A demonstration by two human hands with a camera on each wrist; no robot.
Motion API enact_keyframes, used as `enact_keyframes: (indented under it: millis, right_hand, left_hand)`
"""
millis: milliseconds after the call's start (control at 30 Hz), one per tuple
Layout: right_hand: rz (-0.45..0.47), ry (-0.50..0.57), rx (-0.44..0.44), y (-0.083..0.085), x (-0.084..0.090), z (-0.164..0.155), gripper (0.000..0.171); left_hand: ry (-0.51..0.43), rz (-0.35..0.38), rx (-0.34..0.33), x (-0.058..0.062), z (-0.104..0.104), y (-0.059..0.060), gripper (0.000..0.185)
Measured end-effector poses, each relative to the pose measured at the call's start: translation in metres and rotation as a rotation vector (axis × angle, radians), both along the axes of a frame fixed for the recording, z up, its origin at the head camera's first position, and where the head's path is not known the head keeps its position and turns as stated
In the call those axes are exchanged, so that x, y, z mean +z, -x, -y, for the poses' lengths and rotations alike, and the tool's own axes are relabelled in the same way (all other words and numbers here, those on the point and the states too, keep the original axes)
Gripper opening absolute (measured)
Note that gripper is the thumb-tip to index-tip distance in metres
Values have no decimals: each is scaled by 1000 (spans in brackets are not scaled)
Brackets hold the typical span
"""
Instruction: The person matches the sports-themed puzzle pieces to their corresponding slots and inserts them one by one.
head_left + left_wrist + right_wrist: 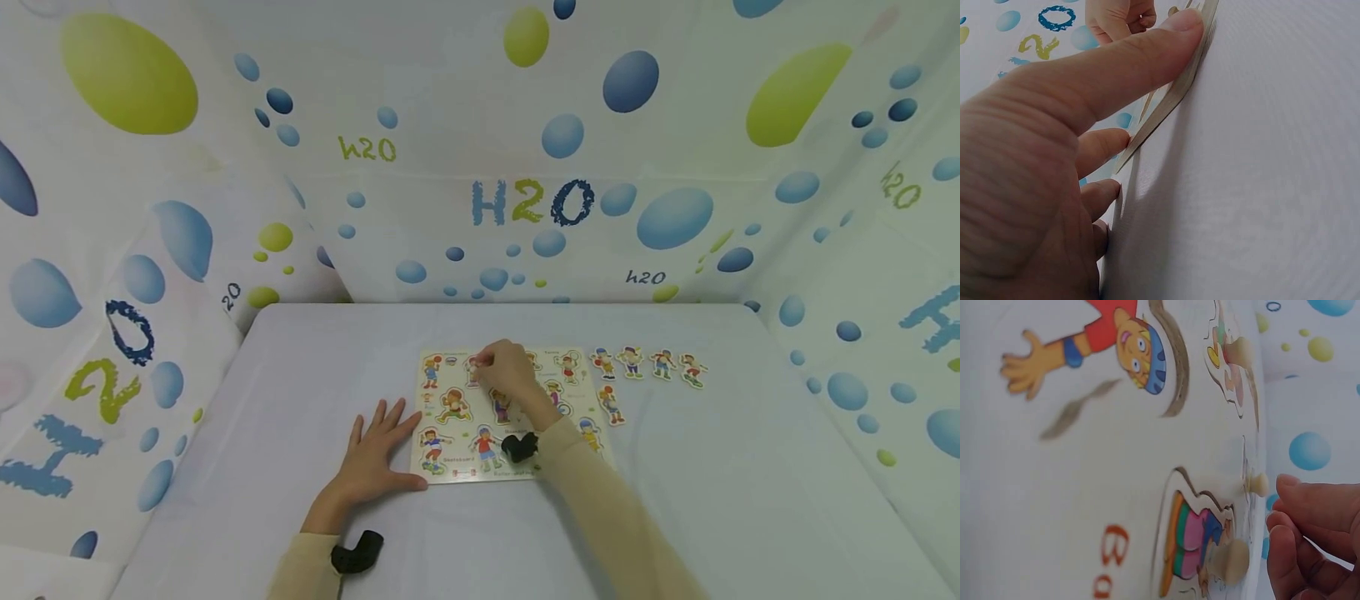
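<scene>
Left hand (372, 457) flat on the tabletop (300, 392), fingers straight and spread, thumb pressed to the 9 o'clock edge of the puzzle board (442, 471), likely to keep the board from sliding. Right hand (508, 372) up near the board's 12 o'clock side, fingertips pinched together on a small puzzle piece (474, 363), likely by its little knob; hard to see the piece well. Board lying flat in the middle of the tabletop, with cut-out holes shaped like kids. Many holes filled with kid pieces, such as a blue-capped kid (1094, 347) and a striped piece with a round knob (1197, 550). Five loose pieces (645, 364) off the board at 2 o'clock, four in a row, one lower.
</scene>
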State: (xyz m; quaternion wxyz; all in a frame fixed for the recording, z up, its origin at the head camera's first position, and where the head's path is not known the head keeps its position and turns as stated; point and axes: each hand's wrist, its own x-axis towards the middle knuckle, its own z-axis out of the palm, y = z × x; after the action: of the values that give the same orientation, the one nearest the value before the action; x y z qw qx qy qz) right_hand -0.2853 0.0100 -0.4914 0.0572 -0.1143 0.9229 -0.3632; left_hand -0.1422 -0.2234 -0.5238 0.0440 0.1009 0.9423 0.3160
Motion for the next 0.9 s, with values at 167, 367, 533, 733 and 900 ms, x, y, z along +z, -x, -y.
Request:
enact_keyframes:
  millis: [167, 367, 533, 733, 900]
  right_hand:
    - [2, 3, -2, -3, 7, -4, 18]
    - [-28, -34, 6, -6, 16, -19, 20]
    - [-43, -25, -19, -8, 27, -44, 22]
    - [-37, -13, -43, -11, 38, -78, 25]
    - [-47, -21, -64, -12, 40, -106, 26]
  left_hand:
    - [1, 6, 2, 1, 0, 0, 106]
    - [-3, 10, 2, 3, -1, -1, 105]
    - [-3, 14, 1, 5, -1, -2, 105]
    - [10, 22, -1, 7, -1, -1, 105]
    - [-2, 13, 0, 4, -2, -1, 106]
